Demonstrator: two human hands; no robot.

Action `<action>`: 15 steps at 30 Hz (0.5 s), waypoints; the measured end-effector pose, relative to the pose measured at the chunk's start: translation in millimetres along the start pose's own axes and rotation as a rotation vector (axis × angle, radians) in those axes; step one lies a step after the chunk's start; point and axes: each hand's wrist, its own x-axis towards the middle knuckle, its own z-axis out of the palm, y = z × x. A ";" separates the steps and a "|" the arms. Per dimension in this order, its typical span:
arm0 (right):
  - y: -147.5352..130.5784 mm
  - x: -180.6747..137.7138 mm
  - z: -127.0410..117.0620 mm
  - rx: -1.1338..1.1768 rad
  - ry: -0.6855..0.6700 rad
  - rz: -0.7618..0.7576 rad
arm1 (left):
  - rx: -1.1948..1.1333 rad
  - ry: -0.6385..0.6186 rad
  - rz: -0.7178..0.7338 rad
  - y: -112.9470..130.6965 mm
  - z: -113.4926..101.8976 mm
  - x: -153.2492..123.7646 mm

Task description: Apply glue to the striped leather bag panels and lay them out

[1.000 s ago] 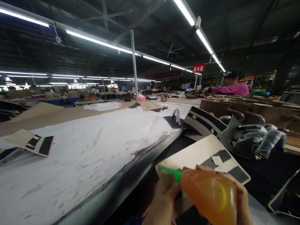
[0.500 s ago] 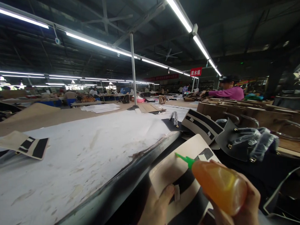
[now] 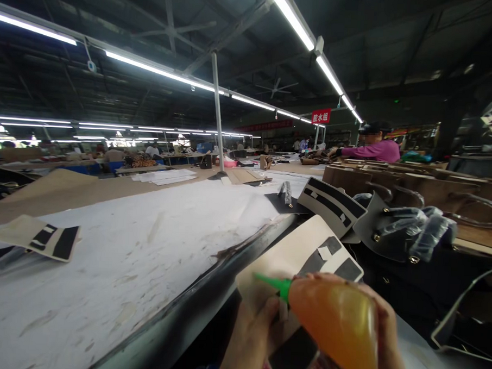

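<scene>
My right hand (image 3: pixel 386 332) is wrapped round a squeeze bottle (image 3: pixel 333 319) of amber liquid, tilted with its green nozzle (image 3: pixel 270 282) pointing left. The nozzle tip lies over the left end of a cream panel (image 3: pixel 292 246) with black strips and small white tabs; whether it touches cannot be made out. My left hand (image 3: pixel 256 326) grips that panel at its near edge, thumb on top, the other fingers hidden beneath. The bottle covers part of the panel.
Left of my hands stretches a paper-covered table (image 3: pixel 137 245) with a similar panel (image 3: pixel 43 236) on it. Black bag pieces with plastic-wrapped handles (image 3: pixel 431 233) and another striped panel (image 3: pixel 330 205) lie at the right. A person in a purple top (image 3: pixel 373 151) works farther back.
The bottle in my right hand has moved left and down, bringing the nozzle toward the panel's left corner. The panel has shifted slightly and turned in my left hand.
</scene>
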 end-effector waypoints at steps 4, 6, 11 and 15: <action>10.4 27.4 -1.7 -0.292 0.263 -0.247 | 0.272 0.278 0.095 -5.7 -28.0 -1.5; 11.9 32.9 -1.9 -0.313 0.319 -0.231 | 0.368 0.290 0.129 -6.9 -39.9 1.4; 4.9 14.4 3.1 -0.146 0.169 -0.220 | 0.394 0.345 0.134 -6.0 -49.2 12.2; 3.3 -1.7 16.0 -0.056 0.018 -0.160 | 0.402 0.321 0.132 -15.5 -56.9 9.0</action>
